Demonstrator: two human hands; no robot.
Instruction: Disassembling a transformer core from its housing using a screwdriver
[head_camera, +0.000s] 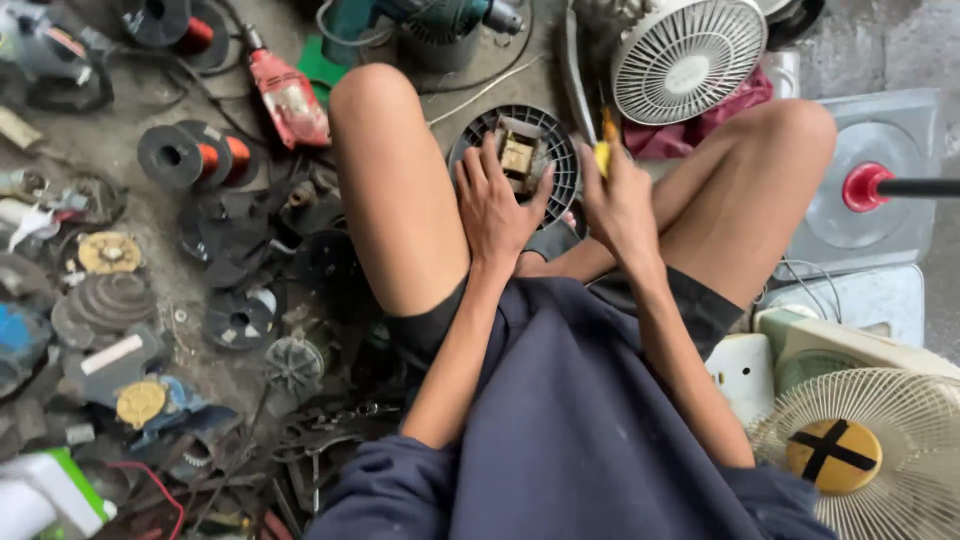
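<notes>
While left hand (497, 205) steadies motor housing (515, 160) by rim, fingers spread, right hand (617, 200) clamps yellow screwdriver (603, 150); housing looks light, rigid plastic, grille likely brittle.

Repair workshop floor: copper wire spools (190, 157), red power drill (288, 97), fan grilles (688, 56), scattered motor parts (110, 300).

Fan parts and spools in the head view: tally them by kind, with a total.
Fan grilles: 2, white and cream
Round black fan housing under the left hand: 1
Copper wire spools: 2
Red drill: 1
Total: 6
</notes>
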